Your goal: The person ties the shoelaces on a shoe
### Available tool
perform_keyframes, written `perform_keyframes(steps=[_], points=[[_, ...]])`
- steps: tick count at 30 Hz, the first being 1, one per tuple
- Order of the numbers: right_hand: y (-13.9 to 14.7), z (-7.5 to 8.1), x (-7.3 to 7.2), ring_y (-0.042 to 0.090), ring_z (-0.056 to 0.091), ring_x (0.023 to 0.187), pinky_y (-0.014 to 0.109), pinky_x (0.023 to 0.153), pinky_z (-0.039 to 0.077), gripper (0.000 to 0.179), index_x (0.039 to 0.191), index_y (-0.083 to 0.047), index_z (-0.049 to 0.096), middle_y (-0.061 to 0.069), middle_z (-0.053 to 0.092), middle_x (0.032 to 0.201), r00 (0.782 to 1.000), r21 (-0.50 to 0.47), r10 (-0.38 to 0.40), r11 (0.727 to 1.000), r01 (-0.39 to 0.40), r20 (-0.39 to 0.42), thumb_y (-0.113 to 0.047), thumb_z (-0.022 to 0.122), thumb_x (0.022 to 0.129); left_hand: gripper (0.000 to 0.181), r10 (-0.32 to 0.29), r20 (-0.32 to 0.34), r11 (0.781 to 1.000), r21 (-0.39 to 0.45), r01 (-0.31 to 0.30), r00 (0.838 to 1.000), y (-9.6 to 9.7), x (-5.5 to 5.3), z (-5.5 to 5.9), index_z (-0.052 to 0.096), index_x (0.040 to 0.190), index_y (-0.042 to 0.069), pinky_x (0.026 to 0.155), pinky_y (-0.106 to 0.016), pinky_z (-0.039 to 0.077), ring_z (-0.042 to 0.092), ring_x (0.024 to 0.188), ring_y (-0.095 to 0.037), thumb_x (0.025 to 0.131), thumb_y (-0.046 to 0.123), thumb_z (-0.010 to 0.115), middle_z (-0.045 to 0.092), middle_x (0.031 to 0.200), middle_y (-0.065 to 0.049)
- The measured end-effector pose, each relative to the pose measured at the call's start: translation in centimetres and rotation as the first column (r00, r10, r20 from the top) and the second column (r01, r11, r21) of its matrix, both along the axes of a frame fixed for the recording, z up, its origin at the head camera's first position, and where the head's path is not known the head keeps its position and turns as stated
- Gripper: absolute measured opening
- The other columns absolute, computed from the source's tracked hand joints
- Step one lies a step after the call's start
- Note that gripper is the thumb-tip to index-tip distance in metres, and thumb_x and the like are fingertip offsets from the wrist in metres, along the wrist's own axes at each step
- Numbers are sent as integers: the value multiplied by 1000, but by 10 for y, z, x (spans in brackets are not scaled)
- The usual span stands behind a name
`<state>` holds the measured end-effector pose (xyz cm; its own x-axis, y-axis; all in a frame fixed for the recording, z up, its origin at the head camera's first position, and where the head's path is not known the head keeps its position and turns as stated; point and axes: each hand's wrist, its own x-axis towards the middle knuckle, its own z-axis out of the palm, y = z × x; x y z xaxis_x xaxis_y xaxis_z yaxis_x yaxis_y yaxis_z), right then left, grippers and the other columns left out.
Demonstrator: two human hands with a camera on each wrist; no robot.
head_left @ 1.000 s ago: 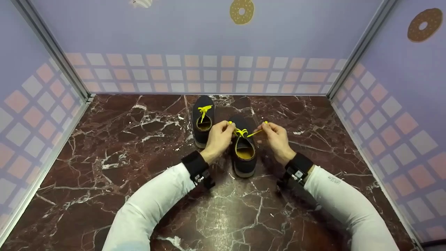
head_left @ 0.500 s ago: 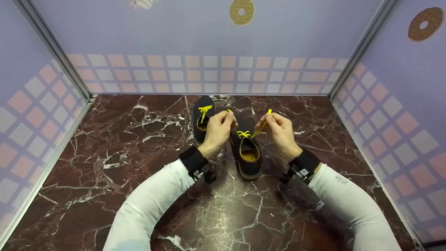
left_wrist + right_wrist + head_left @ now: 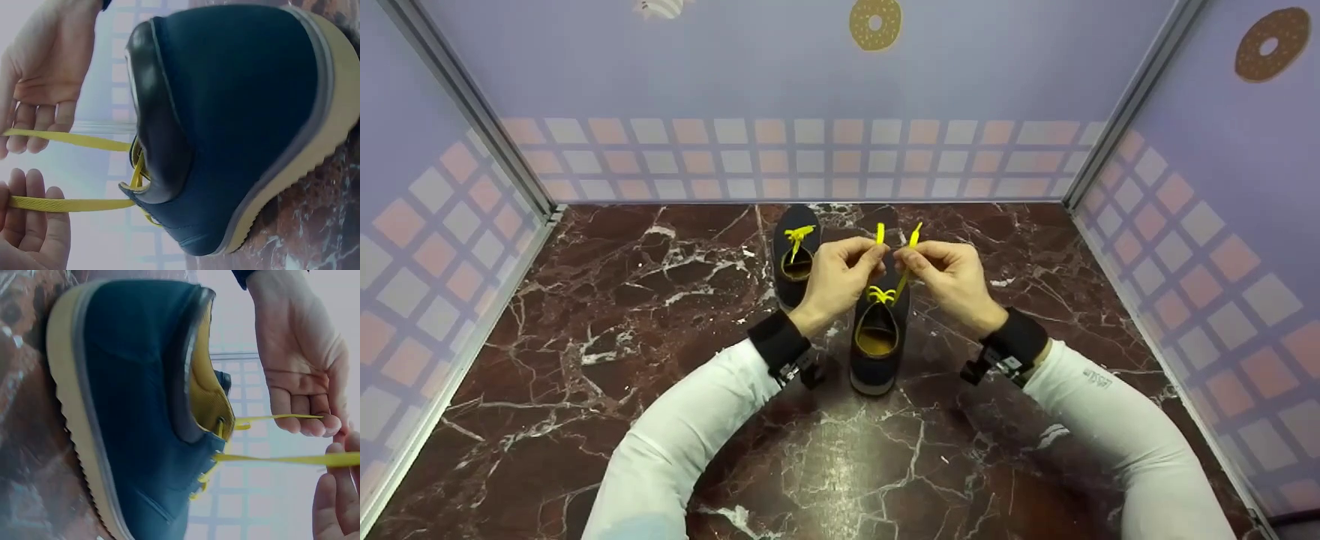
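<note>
A dark shoe with a yellow lining [image 3: 874, 371] stands on the marbled surface, its opening facing the person. Yellow shoelaces [image 3: 84, 203] run taut from its top eyelets up to both hands. My left hand [image 3: 838, 283] pinches one lace end [image 3: 880, 234] between thumb and forefinger. Close by on the right, my right hand [image 3: 956, 283] pinches the other lace end [image 3: 914, 234] the same way. Both tips stick up past the fingers. In the right wrist view the two lace lengths are apart and uncrossed near the shoe [image 3: 129, 365]. The hands cover part of its toe.
A second dark shoe [image 3: 795, 221] with its yellow laces tied sits just left, partly behind the left hand. A patterned back wall [image 3: 810, 90] closes off the far edge, with side walls left and right.
Both hands rise from the shoe and then come closer together, drawing the laces upward. The shoe shifts a little, its heel swinging right and then left. The second shoe stays put.
</note>
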<state>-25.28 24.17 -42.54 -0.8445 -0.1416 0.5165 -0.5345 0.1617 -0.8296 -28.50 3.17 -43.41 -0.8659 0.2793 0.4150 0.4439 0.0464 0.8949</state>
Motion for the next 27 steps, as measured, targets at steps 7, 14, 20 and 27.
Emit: perform_keyframes(steps=[7, 14, 20, 27], points=[[3, 11, -8, 8, 76, 84, 18, 75, 62, 9, 99, 8, 86, 28, 80, 97, 986, 55, -2, 998, 12, -168, 12, 77, 97, 17, -37, -48, 995, -100, 32, 998, 2, 0, 4, 88, 111, 0, 68, -15, 55, 70, 72, -3, 108, 11, 75, 84, 88, -19], [3, 17, -13, 6, 72, 114, 22, 99, 57, 9, 99, 2, 88, 28, 80, 116, 982, 140, -4, 990, 31, -191, 7, 81, 96, 16, -72, -152, 967, -251, 32, 986, 3, 0, 7, 91, 109, 8, 69, -15, 48, 64, 73, 0, 106, 17, 78, 86, 90, -11], [0, 21, -17, 11, 69, 119, 24, 98, 54, 10, 98, -2, 89, 26, 80, 123, 990, 183, 26, 983, 0, -135, 2, 81, 99, 21, -122, -137, 946, -316, 73, 983, 5, 0, 9, 89, 97, 6, 65, -16, 44, 62, 68, -2, 107, 20, 77, 82, 80, -12], [-4, 23, -24, 8, 76, 110, 22, 91, 61, 11, 103, 2, 88, 36, 78, 118, 987, 153, 125, 982, -109, -104, 4, 77, 101, 15, -98, -131, 949, -310, 53, 987, 5, -4, 7, 91, 103, 11, 73, -18, 47, 64, 76, -2, 104, 20, 78, 87, 93, -7]])
